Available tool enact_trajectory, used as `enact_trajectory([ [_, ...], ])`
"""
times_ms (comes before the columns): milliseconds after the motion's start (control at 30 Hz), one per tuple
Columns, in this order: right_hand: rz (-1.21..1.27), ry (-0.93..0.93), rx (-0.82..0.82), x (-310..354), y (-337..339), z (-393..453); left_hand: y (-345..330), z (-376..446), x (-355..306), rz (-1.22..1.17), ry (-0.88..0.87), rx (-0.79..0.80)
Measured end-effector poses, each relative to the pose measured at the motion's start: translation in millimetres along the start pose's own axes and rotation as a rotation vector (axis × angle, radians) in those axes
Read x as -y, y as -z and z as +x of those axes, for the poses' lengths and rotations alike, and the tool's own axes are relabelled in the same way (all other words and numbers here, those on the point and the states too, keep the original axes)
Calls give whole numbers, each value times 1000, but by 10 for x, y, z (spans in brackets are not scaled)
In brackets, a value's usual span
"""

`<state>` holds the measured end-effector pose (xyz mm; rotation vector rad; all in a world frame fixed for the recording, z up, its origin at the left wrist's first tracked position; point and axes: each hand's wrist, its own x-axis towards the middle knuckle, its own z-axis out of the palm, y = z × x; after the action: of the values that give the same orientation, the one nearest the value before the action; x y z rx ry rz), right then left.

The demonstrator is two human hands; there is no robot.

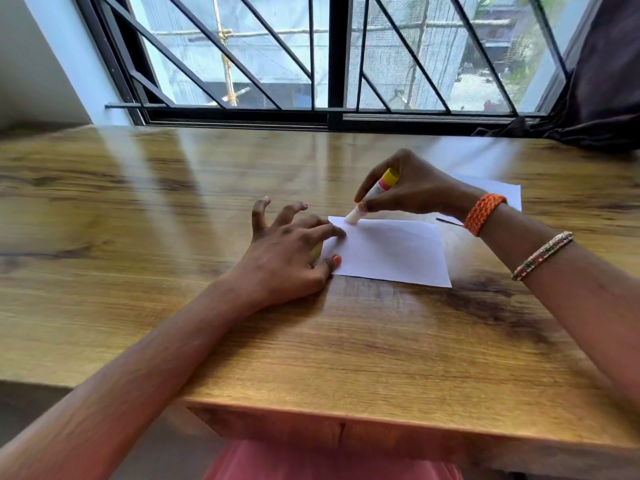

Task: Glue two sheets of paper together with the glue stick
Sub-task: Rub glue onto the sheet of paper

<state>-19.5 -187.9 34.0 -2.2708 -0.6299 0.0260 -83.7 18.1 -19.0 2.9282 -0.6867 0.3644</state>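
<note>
The right hand [412,188] hides much of the second sheet [498,192].

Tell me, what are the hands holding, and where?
The right hand grips the glue stick around its middle. The left hand holds nothing; its fingertips press the near paper.

No text, label or number can be read anywhere, not even on the glue stick [375,192].

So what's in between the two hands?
In the head view, only the near paper's far-left corner lies between them: the left hand pins it, the right hand's glue stick touches it.
</note>
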Motion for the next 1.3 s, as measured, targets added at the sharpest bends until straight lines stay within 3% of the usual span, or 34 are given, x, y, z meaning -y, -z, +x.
enact_trajectory([
  [733, -41, -121, -39, -230, 365, -369, 29, 21, -111, -54, 30, -18],
  [1167, -21, -192, -104, -368, 547, -644, 8, 64, -188, 101, -21, -46],
  [1300, 7, -208, -131, -404, 560, -693, 36, 60, -295, 208, -134, -99],
])
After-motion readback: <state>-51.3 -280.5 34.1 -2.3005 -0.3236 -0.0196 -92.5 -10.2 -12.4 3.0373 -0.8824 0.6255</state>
